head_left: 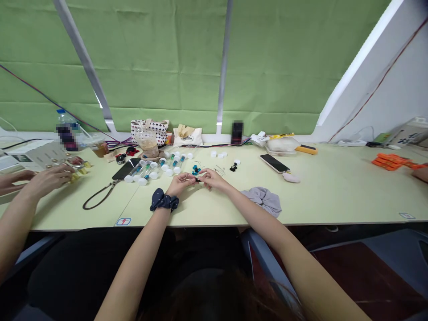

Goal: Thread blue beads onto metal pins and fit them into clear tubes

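Two bare hands meet at a small black piece (197,179), about midway between the desk's front and back edges. The left hand (181,183), with a navy dotted scrunchie (163,200) at its wrist, pinches one side of the piece; the right hand (213,179) has its fingers drawn narrow on the other. Just beyond them, toward the back edge of the desk (334,191), lie blue pieces (195,169), with black pieces (233,167) to the right and loose white caps (219,154) farther back. Clear tubes (147,167) with white ends and blue or green contents lie in a group to the left, some against a dark phone (126,169). A grey scrunchie (264,200) rests near the front edge, right of the hands, and a second phone (274,163) lies farther back. Another person's hand (50,179) works near the desk's left end.
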The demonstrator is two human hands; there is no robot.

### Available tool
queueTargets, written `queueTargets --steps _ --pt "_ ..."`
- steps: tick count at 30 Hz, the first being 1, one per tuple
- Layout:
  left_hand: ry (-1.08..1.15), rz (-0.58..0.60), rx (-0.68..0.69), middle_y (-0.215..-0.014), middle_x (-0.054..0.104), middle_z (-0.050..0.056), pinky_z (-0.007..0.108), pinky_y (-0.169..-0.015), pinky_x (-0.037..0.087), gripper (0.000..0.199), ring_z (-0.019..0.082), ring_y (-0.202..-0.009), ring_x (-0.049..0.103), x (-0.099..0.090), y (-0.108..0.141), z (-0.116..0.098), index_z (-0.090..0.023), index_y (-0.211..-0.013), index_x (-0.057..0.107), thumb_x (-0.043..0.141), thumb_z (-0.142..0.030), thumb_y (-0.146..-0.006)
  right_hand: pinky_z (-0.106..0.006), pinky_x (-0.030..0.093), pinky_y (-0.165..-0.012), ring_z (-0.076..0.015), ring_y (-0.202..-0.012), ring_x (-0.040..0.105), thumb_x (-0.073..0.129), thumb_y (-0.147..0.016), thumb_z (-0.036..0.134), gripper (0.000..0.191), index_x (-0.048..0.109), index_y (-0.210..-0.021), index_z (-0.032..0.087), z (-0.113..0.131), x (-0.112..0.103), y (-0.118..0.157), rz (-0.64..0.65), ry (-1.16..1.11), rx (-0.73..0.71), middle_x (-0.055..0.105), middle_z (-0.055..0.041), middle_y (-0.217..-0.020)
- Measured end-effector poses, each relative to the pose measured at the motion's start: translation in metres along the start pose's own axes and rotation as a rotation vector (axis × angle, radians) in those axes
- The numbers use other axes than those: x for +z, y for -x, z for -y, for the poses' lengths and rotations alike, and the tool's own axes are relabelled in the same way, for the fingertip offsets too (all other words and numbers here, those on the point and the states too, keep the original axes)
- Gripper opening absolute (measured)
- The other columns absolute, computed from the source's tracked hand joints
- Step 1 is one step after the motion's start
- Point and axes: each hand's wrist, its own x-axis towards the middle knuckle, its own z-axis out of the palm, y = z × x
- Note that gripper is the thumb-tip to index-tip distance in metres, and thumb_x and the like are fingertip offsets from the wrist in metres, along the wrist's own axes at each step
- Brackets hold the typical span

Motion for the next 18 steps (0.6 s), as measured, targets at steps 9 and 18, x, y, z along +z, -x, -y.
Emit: queueTargets --steps 9,18 --pt "0.009 0.012 0.000 -0.086 0.070 0.009 0.044 -0.086 0.048 0.037 0.022 -0.079 0.067 -0.0028 -0.0018 0.0042 -0.013 -0.086 0.067 0.079 -0.033 -0.057 -0.013 0.039 -0.035 -0.0068 -0.041 0.050 0.049 -0.085 0.044 0.029 0.051 -0.101 0.020 -0.0005 0.0025 -0.0017 0.016 -0.009 0.064 0.055 0.0045 -0.053" --pt "0.008 -0.001 0.021 -0.083 0.069 0.007 0.040 -0.083 0.049 0.035 0.020 -0.077 0.065 -0.0020 0.0008 0.0029 -0.013 -0.083 0.067 0.078 -0.034 -0.058 -0.014 0.042 -0.038 -0.0075 -0.047 0.053 0.064 -0.074 0.038 0.037 0.050 -0.103 0.020 -0.0016 0.0029 0.0000 0.009 -0.028 -0.052 0.056 0.0044 -0.061"
